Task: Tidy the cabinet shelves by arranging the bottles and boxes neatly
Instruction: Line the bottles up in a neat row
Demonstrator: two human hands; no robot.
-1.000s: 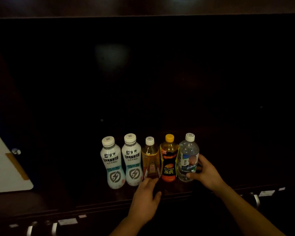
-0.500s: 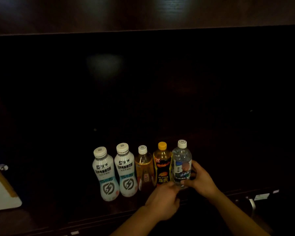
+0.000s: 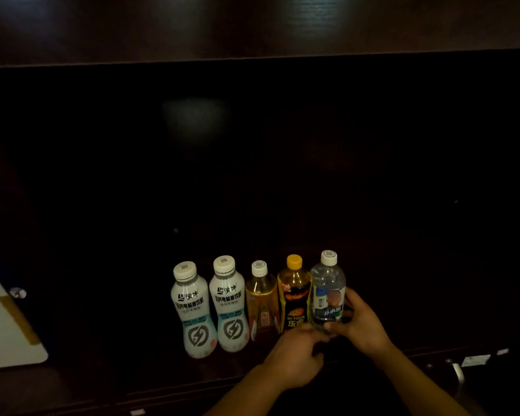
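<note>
Five bottles stand upright in a row near the front of a dark cabinet shelf [image 3: 108, 373]. From the left: two white drink bottles [image 3: 194, 310] [image 3: 230, 304], an amber tea bottle [image 3: 261, 304], a yellow-capped black-labelled bottle [image 3: 293, 295] and a clear water bottle [image 3: 327, 292]. My right hand [image 3: 362, 322] wraps the water bottle's lower right side. My left hand [image 3: 296, 355] is at the base of the yellow-capped bottle, fingertips touching the water bottle's foot; its grip is unclear.
The shelf's back and sides are very dark. A white panel with a tan strip [image 3: 6, 331] sits at the left edge. Metal handles and small labels [image 3: 475, 360] show on the front below the shelf at right.
My left hand has moved right from below the tea bottle to the foot of the yellow-capped and water bottles. My right hand stays on the water bottle. The camera view shifted.
</note>
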